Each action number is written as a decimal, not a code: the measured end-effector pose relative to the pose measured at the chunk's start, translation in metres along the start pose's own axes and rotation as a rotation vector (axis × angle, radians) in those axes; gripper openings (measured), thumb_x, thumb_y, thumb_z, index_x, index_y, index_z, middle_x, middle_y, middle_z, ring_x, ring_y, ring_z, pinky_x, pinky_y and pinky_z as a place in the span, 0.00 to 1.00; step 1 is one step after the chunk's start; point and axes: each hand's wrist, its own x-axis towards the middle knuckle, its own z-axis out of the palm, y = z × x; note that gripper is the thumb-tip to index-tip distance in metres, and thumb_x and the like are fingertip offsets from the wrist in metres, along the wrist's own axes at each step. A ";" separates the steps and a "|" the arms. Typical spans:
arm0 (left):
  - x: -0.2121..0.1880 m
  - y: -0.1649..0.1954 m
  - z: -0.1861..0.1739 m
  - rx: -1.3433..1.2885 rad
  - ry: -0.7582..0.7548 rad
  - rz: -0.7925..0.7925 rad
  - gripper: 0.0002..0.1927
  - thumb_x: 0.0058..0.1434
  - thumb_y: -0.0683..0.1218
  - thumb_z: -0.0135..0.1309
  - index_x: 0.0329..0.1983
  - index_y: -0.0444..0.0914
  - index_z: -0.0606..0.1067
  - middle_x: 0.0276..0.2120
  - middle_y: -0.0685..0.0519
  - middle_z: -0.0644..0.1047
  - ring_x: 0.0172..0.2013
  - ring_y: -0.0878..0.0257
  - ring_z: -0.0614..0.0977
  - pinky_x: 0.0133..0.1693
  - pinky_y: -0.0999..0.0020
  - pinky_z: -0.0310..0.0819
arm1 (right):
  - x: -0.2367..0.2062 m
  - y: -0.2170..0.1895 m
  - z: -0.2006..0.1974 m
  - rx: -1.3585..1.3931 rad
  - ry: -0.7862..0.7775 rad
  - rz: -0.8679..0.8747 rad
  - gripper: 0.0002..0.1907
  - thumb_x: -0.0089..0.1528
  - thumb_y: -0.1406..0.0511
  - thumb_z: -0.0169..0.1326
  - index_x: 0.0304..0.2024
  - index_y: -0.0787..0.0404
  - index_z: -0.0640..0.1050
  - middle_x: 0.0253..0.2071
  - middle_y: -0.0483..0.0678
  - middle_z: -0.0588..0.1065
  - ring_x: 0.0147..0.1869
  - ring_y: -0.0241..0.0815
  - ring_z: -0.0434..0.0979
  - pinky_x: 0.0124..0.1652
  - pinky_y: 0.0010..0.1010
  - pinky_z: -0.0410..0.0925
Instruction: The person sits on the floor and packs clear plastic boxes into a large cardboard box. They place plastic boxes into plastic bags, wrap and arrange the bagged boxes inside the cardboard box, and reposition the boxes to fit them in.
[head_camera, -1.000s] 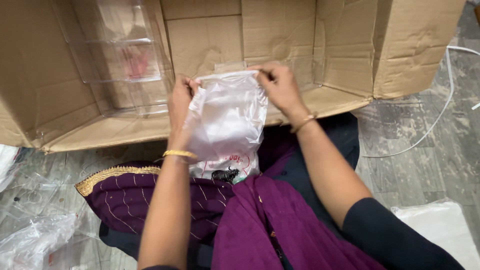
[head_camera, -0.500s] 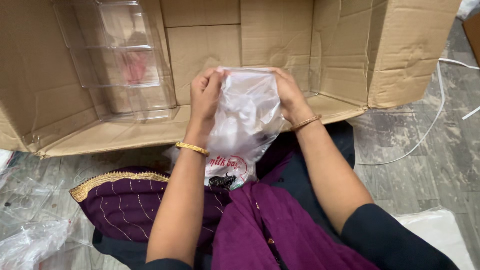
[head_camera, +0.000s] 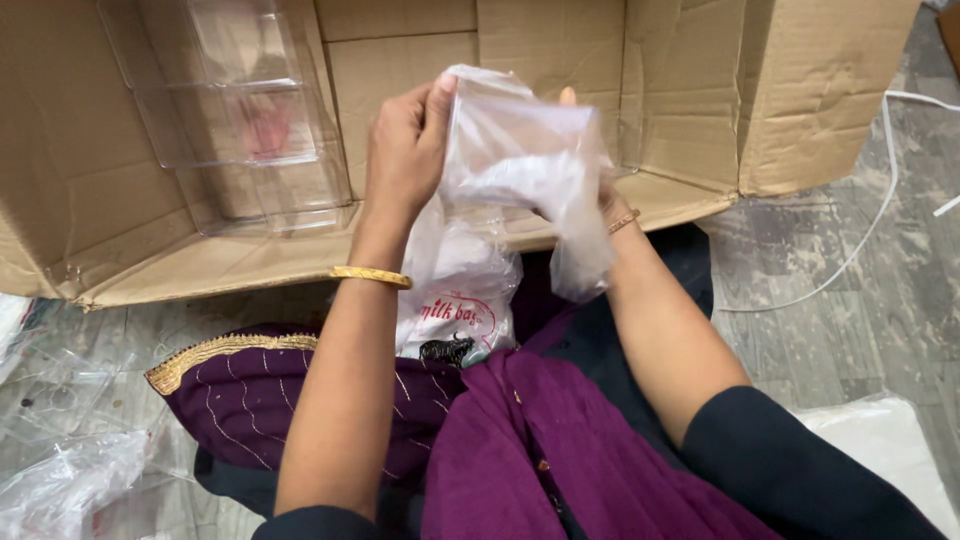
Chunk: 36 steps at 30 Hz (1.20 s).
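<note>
left hand (head_camera: 405, 150) and right hand (head_camera: 590, 190) pinch a crumpled clear plastic bag (head_camera: 520, 160) before an open cardboard box (head_camera: 700, 90), above a purple-clad lap.

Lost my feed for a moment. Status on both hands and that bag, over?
Left hand gripping clear plastic bag. Right hand mostly hidden behind it, holding. Open cardboard box beyond; nothing blocking.

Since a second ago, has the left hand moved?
Yes. The left hand has shifted right, toward the right hand, judged against the box's back-wall seam, bunching the plastic bag.
</note>
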 end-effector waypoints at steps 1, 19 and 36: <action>0.001 0.000 0.001 -0.021 -0.026 0.010 0.25 0.74 0.59 0.47 0.38 0.32 0.79 0.18 0.51 0.68 0.23 0.69 0.69 0.26 0.67 0.63 | 0.000 -0.005 0.002 0.034 -0.032 0.051 0.37 0.68 0.43 0.40 0.67 0.63 0.67 0.61 0.55 0.74 0.63 0.54 0.77 0.64 0.53 0.69; -0.023 -0.072 0.048 -0.536 -0.301 -0.570 0.15 0.67 0.53 0.57 0.49 0.39 0.76 0.30 0.57 0.76 0.24 0.72 0.67 0.26 0.75 0.61 | -0.107 -0.042 -0.007 -0.149 -0.038 -0.231 0.29 0.70 0.56 0.53 0.65 0.70 0.67 0.59 0.56 0.73 0.61 0.48 0.76 0.61 0.39 0.73; -0.010 -0.033 0.059 -0.620 -0.264 -0.339 0.18 0.75 0.49 0.43 0.50 0.32 0.78 0.40 0.51 0.85 0.36 0.70 0.77 0.43 0.75 0.74 | -0.158 -0.085 -0.310 -0.082 1.153 -0.655 0.07 0.68 0.57 0.49 0.42 0.51 0.72 0.37 0.45 0.66 0.40 0.44 0.64 0.42 0.42 0.63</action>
